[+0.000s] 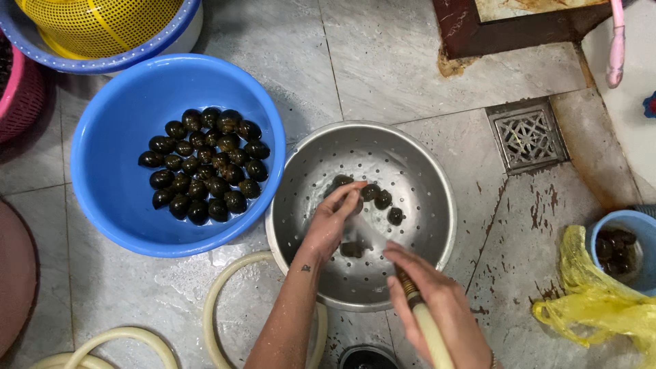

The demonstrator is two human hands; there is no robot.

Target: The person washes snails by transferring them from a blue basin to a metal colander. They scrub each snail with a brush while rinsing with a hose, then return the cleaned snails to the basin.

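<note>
Left hand: the left hand (333, 222) reaches into the metal colander (417, 167), fingers bent together around one dark snail (350, 203) (only a small part of the shell shows).
Right hand: the right hand (427, 294) is closed around the end of a pale hose (429, 326), at the near rim of the colander.
Snails near the hands: some loose snails (382, 199) lie on the colander bottom, just beyond the left fingers; one more (352, 249) lies between the two hands.
Left of the left hand: a blue basin (113, 184) touches the colander and holds a pile of dark snails (205, 166).
Farther left: a yellow basket (96, 24) sits in another blue bowl.
Right of the right hand: a yellow plastic bag (601, 301) and a small blue bucket (639, 222).
Beyond the colander: a floor drain (527, 135).
</note>
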